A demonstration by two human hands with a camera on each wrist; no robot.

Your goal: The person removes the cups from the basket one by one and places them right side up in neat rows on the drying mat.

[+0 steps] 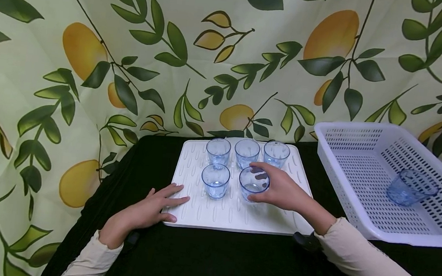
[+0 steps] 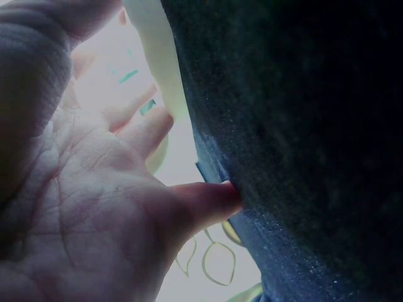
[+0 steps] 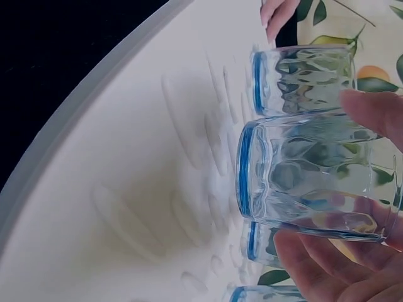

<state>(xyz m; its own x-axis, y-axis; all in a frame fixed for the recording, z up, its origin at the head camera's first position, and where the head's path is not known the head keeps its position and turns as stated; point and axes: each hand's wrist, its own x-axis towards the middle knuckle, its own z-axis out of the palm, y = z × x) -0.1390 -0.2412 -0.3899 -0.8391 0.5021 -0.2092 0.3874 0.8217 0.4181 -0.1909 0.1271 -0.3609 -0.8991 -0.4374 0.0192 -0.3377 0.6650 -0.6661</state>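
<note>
My right hand [image 1: 279,189] grips a clear blue-tinted drinking glass [image 3: 315,176], thumb on one side and fingers on the other. The glass is upright over the white ridged mat [image 1: 187,211]; whether its base touches is hard to tell. Left of it stands another glass [image 1: 215,188]. Behind them, a row holds a left glass [image 1: 218,153], a middle glass [image 1: 246,155] and a right glass [image 1: 276,154]. My left hand [image 1: 147,208] rests with spread fingers at the mat's left edge, holding nothing; its palm shows in the left wrist view.
A white perforated plastic basket [image 1: 342,197] stands at the right, beside the mat. Inside it, one more blue-tinted glass [image 1: 407,191] lies tilted. Black cloth [image 1: 210,260] covers the table, and a leaf-and-fruit patterned curtain [image 1: 209,89] hangs behind and at the left.
</note>
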